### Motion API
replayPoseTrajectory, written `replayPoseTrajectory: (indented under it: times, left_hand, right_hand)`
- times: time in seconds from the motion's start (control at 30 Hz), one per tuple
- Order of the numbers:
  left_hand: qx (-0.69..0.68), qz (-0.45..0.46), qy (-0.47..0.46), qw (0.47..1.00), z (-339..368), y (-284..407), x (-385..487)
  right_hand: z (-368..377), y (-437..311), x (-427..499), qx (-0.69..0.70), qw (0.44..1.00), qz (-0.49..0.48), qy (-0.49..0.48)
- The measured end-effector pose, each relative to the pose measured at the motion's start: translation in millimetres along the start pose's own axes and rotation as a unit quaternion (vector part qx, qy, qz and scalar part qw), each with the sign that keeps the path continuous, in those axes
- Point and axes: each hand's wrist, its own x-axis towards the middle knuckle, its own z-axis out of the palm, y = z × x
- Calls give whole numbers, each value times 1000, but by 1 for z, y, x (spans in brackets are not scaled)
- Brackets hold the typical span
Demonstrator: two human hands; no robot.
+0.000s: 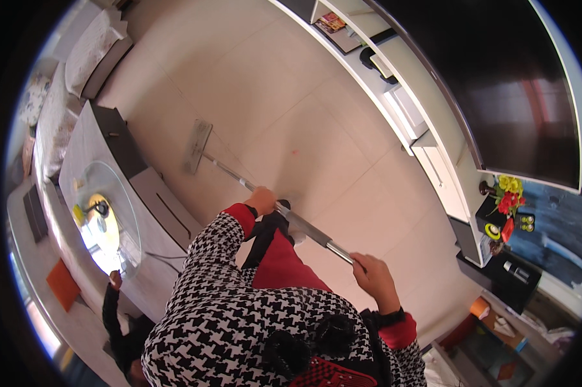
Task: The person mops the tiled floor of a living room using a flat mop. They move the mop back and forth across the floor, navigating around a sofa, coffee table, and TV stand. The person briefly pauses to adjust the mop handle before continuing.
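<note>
A flat mop's metal pole [310, 230] slants across the view in front of me, with a grey grip sleeve along its middle. My left hand [263, 200] is closed around the pole below that sleeve. Near the pole's upper end, my right hand [372, 275] wraps the bare metal. The rectangular grey mop head [197, 146] rests on the tiled floor [329, 130], out to the left beside the coffee table. A small red spot [294, 152] marks the floor to the right of the mop head.
A coffee table [141, 157] with a glass top piece stands at left. Beyond it are a sofa [54, 130] and another person's hand [115, 279]. A white TV cabinet [441, 179] runs along the right, below a large television [508, 82]. Artificial flowers [509, 198] stand on it.
</note>
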Motion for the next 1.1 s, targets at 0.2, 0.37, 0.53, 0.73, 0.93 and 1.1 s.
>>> replayPoseTrajectory:
  times: [0.2,0.37,0.53,0.73,0.93,1.1]
  left_hand:
    - [-43,63,-95,992,25,106,14]
    - [-88,128,-73,985,59,223,6]
    - [-108,159,-120,974,93,353,-7]
    - [-158,192,-102,963,80,432,-17]
    - [-183,157,-25,970,52,401,-34]
    - [-164,91,68,980,49,307,-56]
  right_hand:
    - [-24,42,-96,-6,998,56,29]
    - [-38,95,-219,20,981,188,47]
    - [-57,129,-332,-2,961,266,69]
    - [-105,120,-398,-4,967,244,75]
    - [-106,129,-373,114,944,283,124]
    - [-85,110,-300,128,956,251,79]
